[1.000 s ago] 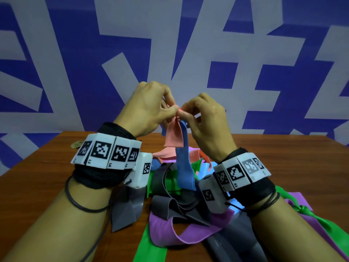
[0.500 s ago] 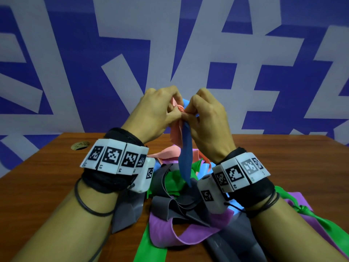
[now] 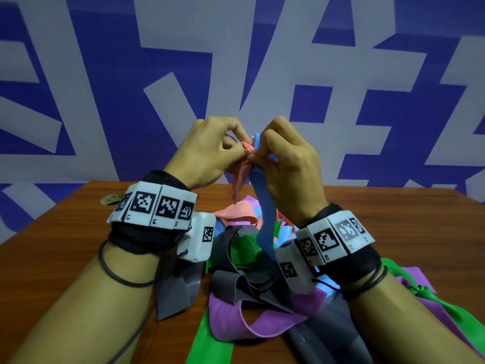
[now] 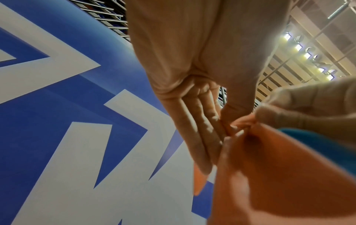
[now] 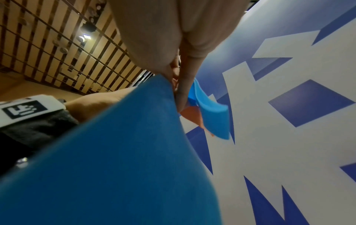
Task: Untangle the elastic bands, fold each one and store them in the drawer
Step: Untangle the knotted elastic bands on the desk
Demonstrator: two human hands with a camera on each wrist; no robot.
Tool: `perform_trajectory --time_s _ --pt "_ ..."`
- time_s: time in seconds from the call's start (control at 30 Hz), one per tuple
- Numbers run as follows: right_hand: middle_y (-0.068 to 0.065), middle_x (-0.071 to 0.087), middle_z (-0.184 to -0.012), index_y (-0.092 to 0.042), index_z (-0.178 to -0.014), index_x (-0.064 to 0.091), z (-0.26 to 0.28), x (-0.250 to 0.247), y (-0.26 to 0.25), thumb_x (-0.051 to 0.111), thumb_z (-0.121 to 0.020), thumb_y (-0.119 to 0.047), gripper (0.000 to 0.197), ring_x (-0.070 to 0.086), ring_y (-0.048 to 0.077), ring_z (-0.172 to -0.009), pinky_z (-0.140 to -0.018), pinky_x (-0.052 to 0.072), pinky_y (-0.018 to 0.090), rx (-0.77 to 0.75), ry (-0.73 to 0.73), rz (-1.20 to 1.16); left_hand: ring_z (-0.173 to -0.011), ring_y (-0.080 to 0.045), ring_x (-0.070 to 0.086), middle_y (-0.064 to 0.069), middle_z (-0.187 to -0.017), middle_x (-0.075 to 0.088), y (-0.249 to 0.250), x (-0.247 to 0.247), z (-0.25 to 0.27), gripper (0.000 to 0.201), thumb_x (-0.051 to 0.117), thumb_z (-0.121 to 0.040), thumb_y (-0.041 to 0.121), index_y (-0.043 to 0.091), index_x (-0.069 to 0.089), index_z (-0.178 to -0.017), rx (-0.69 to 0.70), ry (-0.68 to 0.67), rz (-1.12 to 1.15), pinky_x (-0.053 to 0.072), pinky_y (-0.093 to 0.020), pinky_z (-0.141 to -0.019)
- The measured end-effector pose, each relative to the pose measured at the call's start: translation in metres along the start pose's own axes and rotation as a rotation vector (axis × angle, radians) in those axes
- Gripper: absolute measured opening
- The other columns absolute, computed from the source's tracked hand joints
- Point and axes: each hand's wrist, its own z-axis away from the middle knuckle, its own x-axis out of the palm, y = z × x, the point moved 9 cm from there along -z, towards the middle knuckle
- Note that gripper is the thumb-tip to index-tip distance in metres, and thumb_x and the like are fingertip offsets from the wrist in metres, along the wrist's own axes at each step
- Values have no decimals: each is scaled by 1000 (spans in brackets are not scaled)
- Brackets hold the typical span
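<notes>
Two bands, knotted: a salmon band (image 3: 240, 177) and a blue band (image 3: 265, 219) meet in a tight knot (image 3: 248, 149) held up in the air above the table, between both hands.
Salmon band: hangs from the knot as a short twisted tail; a further salmon stretch lies on the pile below.
Blue band: drops from the knot straight down into the pile; a short curled end sticks out past the fingers in the right wrist view.
Left hand (image 3: 210, 153): fingers curled, thumb and fingertips pinching the salmon side of the knot.
Right hand (image 3: 291, 164): fingers curled, pinching the blue band at the knot; fingertips of the two hands touch.
Pile (image 3: 249, 271): tangled bands on the table beneath the wrists, in grey, green, purple, light blue and salmon.
Green band (image 3: 446, 308): runs off to the right edge, tied in its own knot with a purple band.
Table (image 3: 65, 240): brown wood; a small round brass-coloured object (image 3: 111, 199) lies near its far left edge.
Wrists: each carries a black strap with white marker blocks.
Backdrop (image 3: 105, 74): blue wall with pale angular shapes.
</notes>
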Motion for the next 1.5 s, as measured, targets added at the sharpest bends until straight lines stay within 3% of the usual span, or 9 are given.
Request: perform_trajectory --time_s 0.13,0.23,0.37,0.53,0.77,0.93,1.07,1.2,1.5 --pt "7 52 -82 -2 -75 57 6 4 26 70 -87 -13 20 48 21 -66 -56 42 38 155 -10 -61 -59 -10 71 -3 -63 71 0 -1 -1 3 63 -92 8 7 66 -91 7 -11 9 60 -25 -63" --pt "3 53 -85 -4 -80 60 9 10 36 72 -87 -12 16 50 16 -70 -62 44 29 229 -76 -81 -57 -8 71 -3 -67 72 2 2 0 8 67 -93 16 8 64 -92 -2 -81 -20 59 -22 -60" --pt "4 54 -88 -6 -81 61 10 11 40 73 -86 -13 15 53 16 -72 -63 48 36 261 -71 -78 -54 -7 69 0 -66 71 8 5 2 17 67 -93 26 11 60 -90 7 -117 -93 55 -16 -55" --pt "7 52 -89 -7 -78 59 7 10 32 74 -83 -11 17 54 23 -70 -57 49 46 214 -82 -24 -55 -9 70 -2 -66 71 6 10 2 16 60 -97 21 12 54 -85 -6 -121 -155 61 -31 -63" --pt "11 47 -80 -7 -72 49 0 6 3 64 -82 -3 18 40 29 -55 -41 38 37 7 -85 78 -58 -14 69 -4 -62 70 0 5 -2 16 55 -95 20 10 56 -83 -10 -16 -139 59 -40 -69" --pt "9 45 -77 -8 -72 47 -1 7 -11 54 -85 -9 14 28 20 -55 -44 21 24 -59 -93 77 -50 -5 60 5 -54 60 -9 0 -4 17 55 -95 20 10 58 -82 -56 82 -148 54 -32 -57" --pt "9 48 -82 -6 -77 50 4 10 19 62 -87 -7 15 43 25 -62 -51 42 46 143 -68 -7 -54 -9 68 -2 -61 70 -3 6 -3 15 54 -100 17 8 57 -88 -36 -18 -37 59 -28 -60" --pt "2 54 -87 -10 -86 56 9 10 39 67 -92 -18 14 50 14 -72 -64 45 33 308 -61 -68 -56 -10 69 -2 -67 72 5 3 -1 11 56 -100 18 11 56 -92 4 -28 -37 58 -24 -61" --pt "-3 53 -90 -10 -92 63 14 20 49 73 -86 -29 22 50 10 -75 -70 48 34 404 -189 -29 -56 -3 66 4 -68 66 9 7 -1 11 64 -95 25 15 60 -95 65 -37 -187 55 -17 -56"
